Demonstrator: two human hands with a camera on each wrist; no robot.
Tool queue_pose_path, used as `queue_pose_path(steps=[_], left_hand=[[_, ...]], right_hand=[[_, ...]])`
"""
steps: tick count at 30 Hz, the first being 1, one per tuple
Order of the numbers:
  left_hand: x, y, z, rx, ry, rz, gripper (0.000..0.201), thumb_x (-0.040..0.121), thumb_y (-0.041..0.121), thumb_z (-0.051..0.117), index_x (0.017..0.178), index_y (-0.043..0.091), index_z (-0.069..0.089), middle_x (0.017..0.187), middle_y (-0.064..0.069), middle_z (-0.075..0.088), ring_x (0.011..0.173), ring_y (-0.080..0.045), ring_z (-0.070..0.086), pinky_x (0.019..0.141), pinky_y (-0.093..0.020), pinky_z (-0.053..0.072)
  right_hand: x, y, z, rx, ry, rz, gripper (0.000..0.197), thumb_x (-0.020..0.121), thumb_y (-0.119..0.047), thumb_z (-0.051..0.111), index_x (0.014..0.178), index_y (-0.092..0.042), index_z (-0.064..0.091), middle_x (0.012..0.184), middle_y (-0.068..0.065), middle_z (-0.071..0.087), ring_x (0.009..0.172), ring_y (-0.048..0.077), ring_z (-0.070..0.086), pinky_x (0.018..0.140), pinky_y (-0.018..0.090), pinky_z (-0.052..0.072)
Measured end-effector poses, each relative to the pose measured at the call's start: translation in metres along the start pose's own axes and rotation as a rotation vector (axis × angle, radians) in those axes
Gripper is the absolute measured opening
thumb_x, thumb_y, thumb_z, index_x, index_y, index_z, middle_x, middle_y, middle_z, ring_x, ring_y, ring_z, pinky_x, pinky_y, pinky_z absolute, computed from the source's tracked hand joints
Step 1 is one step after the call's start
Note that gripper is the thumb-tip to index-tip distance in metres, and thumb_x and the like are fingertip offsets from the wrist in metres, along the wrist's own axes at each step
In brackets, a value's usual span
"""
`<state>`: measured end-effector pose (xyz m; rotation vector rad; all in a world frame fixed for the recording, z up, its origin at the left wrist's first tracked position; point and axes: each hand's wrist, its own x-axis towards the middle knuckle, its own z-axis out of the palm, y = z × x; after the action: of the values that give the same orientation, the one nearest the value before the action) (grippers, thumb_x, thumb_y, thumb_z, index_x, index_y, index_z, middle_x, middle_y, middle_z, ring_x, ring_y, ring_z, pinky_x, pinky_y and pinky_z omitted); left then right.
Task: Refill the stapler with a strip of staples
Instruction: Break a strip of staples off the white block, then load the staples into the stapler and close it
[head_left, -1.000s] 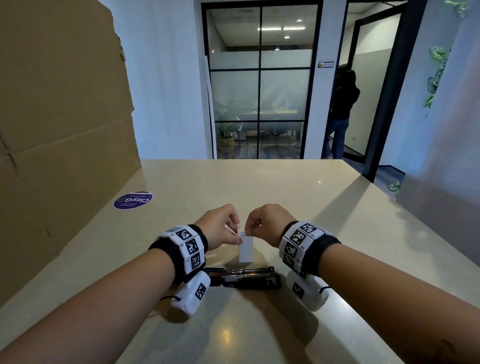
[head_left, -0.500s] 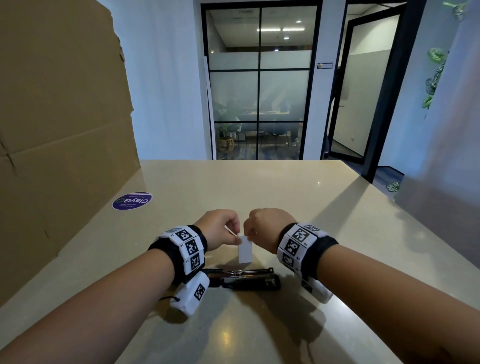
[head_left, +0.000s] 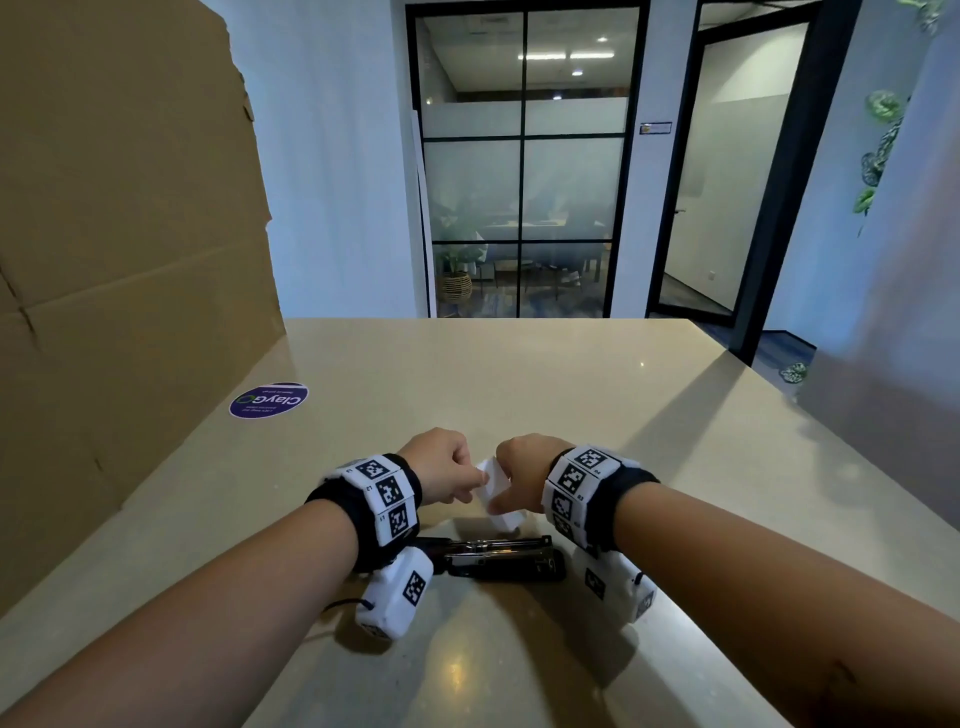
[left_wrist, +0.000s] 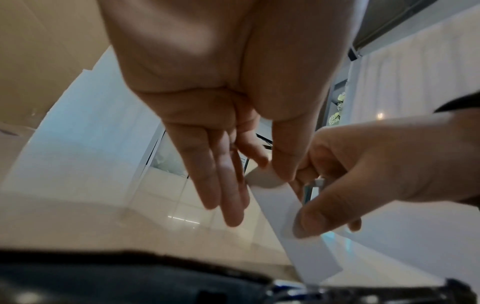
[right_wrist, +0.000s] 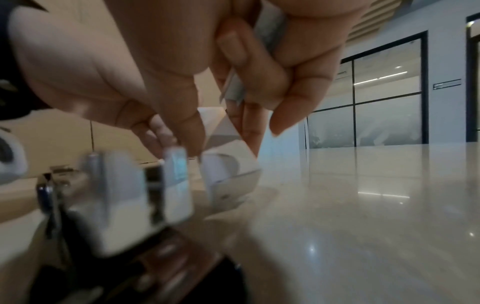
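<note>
Both hands hold a small white staple box (head_left: 500, 501) just above the table (head_left: 519, 395). My left hand (head_left: 470, 475) pinches the box's upper end between thumb and forefinger (left_wrist: 270, 168), its other fingers (left_wrist: 223, 191) straight. My right hand (head_left: 511, 486) grips the box's (left_wrist: 283, 214) body, thumb on its near face. The box (right_wrist: 228, 162) is tilted, its lower end close above the table. A black stapler (head_left: 498, 558) lies open on the table below my wrists, metal channel up. Its end shows blurred in the right wrist view (right_wrist: 124, 195). No loose staple strip can be made out.
A tall cardboard sheet (head_left: 130, 260) stands along the table's left side, with a round purple sticker (head_left: 268, 400) on the table beside it. The table's right edge (head_left: 779, 441) drops off towards a doorway. A glass partition (head_left: 524, 208) lies beyond the far edge.
The white box has gone from hanging upright to tilted and sits lower, nearer the stapler. Both hands shifted slightly. A person seen in the far doorway is gone.
</note>
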<state>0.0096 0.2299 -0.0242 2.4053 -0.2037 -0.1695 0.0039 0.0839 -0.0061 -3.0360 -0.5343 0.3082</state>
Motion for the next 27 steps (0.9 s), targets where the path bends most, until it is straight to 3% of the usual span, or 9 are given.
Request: queue_pose_path(steps=[4,9,12,15,17,20,23,25,27], left_hand=[[0.000,-0.005,-0.005,0.117,-0.066,0.006,0.022,0.082,0.030,0.069,0.069,0.019,0.054,0.075,-0.006,0.071,0.085,-0.026,0.072,0.081,-0.040,0.056],[-0.007,-0.014,-0.017,0.205,-0.072,0.019,0.016,0.081,0.032,0.071,0.080,0.022,0.058,0.077,0.006,0.059,0.076,-0.015,0.058,0.080,-0.034,0.050],[-0.013,-0.017,-0.020,0.256,-0.089,0.012,0.014,0.083,0.031,0.069,0.087,0.020,0.061,0.081,0.008,0.059,0.079,-0.013,0.056,0.080,-0.030,0.048],[-0.019,-0.019,-0.021,0.261,-0.133,-0.008,0.013,0.083,0.031,0.068,0.088,0.021,0.063,0.082,0.008,0.061,0.080,-0.013,0.058,0.083,-0.031,0.051],[-0.022,-0.020,-0.021,0.247,-0.177,-0.034,0.015,0.083,0.032,0.069,0.091,0.020,0.066,0.084,0.005,0.065,0.080,-0.014,0.061,0.086,-0.035,0.053],[-0.029,-0.019,-0.021,0.293,-0.252,-0.067,0.026,0.082,0.037,0.069,0.101,0.019,0.067,0.090,0.004,0.066,0.084,-0.013,0.063,0.091,-0.035,0.052],[-0.036,-0.020,-0.022,0.357,-0.300,-0.088,0.037,0.077,0.037,0.074,0.109,0.020,0.066,0.091,0.009,0.063,0.088,-0.012,0.060,0.085,-0.028,0.048],[-0.041,-0.019,-0.021,0.398,-0.333,-0.098,0.040,0.075,0.032,0.077,0.111,0.020,0.065,0.096,0.008,0.064,0.088,-0.013,0.059,0.082,-0.026,0.047],[-0.045,-0.018,-0.018,0.476,-0.342,-0.092,0.039,0.075,0.025,0.077,0.112,0.019,0.067,0.099,0.005,0.066,0.088,-0.014,0.058,0.081,-0.026,0.047]], right_hand=[[0.006,0.005,0.001,0.029,0.010,0.011,0.036,0.078,-0.031,0.062,0.106,-0.009,0.065,0.104,0.011,0.071,0.093,0.030,0.067,0.077,0.036,0.054],[0.011,0.008,0.001,-0.062,-0.037,-0.022,0.042,0.080,-0.031,0.070,0.118,-0.013,0.063,0.116,0.007,0.069,0.106,0.027,0.064,0.085,0.032,0.051],[0.011,0.009,0.003,-0.054,-0.070,-0.030,0.045,0.083,-0.030,0.069,0.124,-0.015,0.060,0.124,0.004,0.065,0.114,0.025,0.060,0.091,0.033,0.048],[0.009,0.012,0.007,-0.012,0.003,-0.020,0.048,0.084,-0.036,0.064,0.126,-0.015,0.054,0.127,0.004,0.061,0.115,0.025,0.058,0.094,0.035,0.048],[0.005,0.013,0.005,0.084,0.094,0.014,0.040,0.086,-0.034,0.056,0.118,-0.011,0.052,0.121,0.008,0.060,0.104,0.028,0.059,0.087,0.037,0.049],[-0.002,0.014,-0.002,0.177,0.156,0.035,0.011,0.087,-0.021,0.047,0.090,-0.012,0.049,0.111,0.013,0.058,0.085,0.028,0.054,0.073,0.035,0.045],[-0.009,0.015,-0.003,0.195,0.162,0.023,0.018,0.085,-0.009,0.040,0.068,-0.015,0.041,0.100,0.015,0.058,0.078,0.028,0.053,0.064,0.031,0.041],[-0.017,0.013,0.000,0.185,0.137,0.002,0.017,0.088,-0.006,0.038,0.080,-0.010,0.053,0.106,0.016,0.057,0.085,0.031,0.057,0.070,0.034,0.048],[-0.026,0.009,0.002,0.154,0.096,-0.047,0.027,0.092,-0.007,0.040,0.104,-0.005,0.064,0.119,0.015,0.058,0.100,0.032,0.061,0.087,0.036,0.051]])
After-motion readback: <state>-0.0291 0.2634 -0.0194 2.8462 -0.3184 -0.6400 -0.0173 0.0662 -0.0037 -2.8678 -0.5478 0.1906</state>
